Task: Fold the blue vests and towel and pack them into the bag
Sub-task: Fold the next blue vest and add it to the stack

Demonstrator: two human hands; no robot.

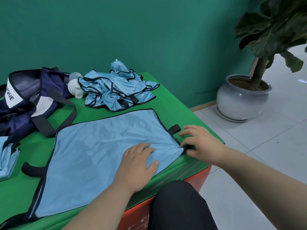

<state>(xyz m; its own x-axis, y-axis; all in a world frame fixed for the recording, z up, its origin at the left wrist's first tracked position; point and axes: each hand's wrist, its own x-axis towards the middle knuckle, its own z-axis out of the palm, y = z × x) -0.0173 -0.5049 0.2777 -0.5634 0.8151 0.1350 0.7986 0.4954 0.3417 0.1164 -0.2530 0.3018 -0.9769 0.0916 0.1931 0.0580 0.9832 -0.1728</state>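
Far to the left of the left hand, a folded stack of blue cloth (6, 161) lay at the counter's (174, 100) edge. Beyond it and well away from both hands sat the navy bag (49, 87), slumped open, with a white object (74, 88) beside it that was perhaps a bottle. Just right of that was a crumpled pile of vests (116, 90). Nearer, one blue vest (99, 143) lay spread flat. The left hand (137, 165) rested on it palm down, fingers straight and spread, gripping nothing. Just to its right, the right hand (199, 143) pinched the vest's black strap (186, 147) at the edge between thumb and fingertip. Farther right stood a potted plant (240, 100) on the floor.
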